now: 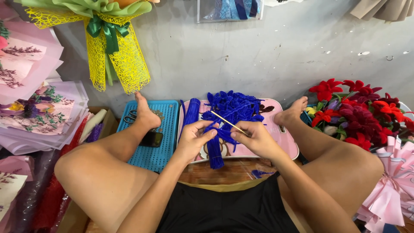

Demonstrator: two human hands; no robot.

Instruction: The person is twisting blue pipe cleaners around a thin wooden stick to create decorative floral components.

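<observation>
Scuffed grey wall [258,56], wooden floor [215,171], daylight

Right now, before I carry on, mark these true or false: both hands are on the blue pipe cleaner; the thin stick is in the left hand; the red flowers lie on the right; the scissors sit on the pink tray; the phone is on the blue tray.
1. Both hands, left hand and right hand, touch the blue pipe cleaner. True.
2. The thin stick is in the left hand. False: the right hand holds it.
3. The red flowers lie on the right. True.
4. The scissors sit on the pink tray. False: they lie on the blue tray.
5. The phone is on the blue tray. True.
</observation>
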